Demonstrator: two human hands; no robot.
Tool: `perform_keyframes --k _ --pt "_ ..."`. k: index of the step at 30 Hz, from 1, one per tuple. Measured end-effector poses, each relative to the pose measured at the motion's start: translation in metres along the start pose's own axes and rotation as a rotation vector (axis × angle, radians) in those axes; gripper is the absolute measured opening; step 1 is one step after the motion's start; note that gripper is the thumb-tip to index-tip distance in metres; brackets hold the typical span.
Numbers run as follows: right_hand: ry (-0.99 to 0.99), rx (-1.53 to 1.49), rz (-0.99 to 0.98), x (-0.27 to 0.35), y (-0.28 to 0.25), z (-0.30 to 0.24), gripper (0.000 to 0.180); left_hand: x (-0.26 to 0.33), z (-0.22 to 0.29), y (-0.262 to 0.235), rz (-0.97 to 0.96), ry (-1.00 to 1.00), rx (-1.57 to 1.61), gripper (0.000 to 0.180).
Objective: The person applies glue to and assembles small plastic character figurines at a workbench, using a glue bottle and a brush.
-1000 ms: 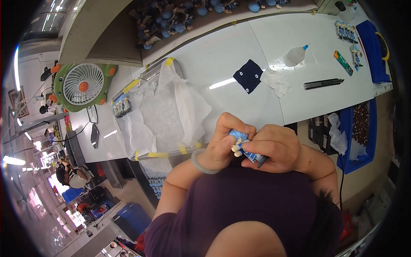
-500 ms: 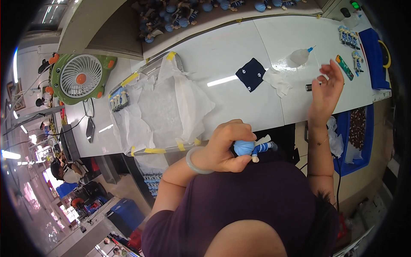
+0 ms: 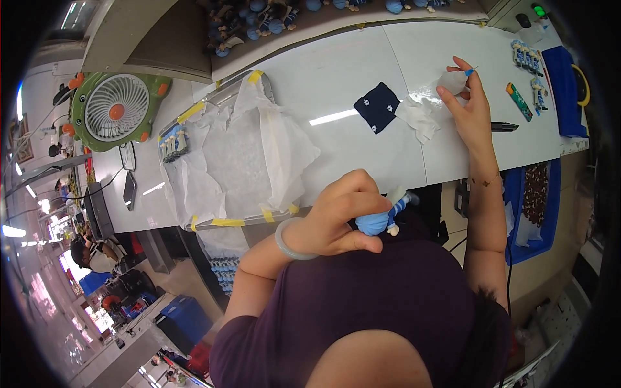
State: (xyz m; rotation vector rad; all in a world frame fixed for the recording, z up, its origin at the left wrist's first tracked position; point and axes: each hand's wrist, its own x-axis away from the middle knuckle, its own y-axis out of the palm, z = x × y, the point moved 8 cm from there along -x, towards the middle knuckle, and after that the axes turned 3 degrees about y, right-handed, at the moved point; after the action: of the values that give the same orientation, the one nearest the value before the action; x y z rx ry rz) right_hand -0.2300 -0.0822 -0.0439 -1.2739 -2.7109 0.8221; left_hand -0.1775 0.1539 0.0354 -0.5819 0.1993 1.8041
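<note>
The left hand (image 3: 336,220) is curled tight round a small blue doll (image 3: 381,220), keeping it off the white counter (image 3: 336,77) and close to the body, well short of the navy cloth patch (image 3: 378,107). The right hand (image 3: 467,107), beyond that patch, pinches a small clear squeeze bottle (image 3: 453,81) by its blue tip. Half a second ago that hand lay farther from the patch, by the black tool (image 3: 503,127).

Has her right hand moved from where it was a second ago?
Yes. The right hand has left the small blue doll in the left hand and reached out over the white table, past the dark blue cloth, to a clear squeeze bottle.
</note>
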Motion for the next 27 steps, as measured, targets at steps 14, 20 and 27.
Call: perform_keyframes --k 14,20,27 --pt "0.022 -0.134 -0.066 0.013 0.001 -0.027 0.020 -0.003 0.006 -0.004 0.027 0.080 -0.032 0.041" --pt "0.028 -0.241 -0.185 0.032 0.007 -0.047 0.019 -0.003 0.006 -0.005 0.034 0.080 0.106 0.035" --pt "0.059 -0.285 -0.294 0.050 0.014 -0.058 0.019 -0.001 0.004 -0.003 0.008 0.031 0.199 0.034"
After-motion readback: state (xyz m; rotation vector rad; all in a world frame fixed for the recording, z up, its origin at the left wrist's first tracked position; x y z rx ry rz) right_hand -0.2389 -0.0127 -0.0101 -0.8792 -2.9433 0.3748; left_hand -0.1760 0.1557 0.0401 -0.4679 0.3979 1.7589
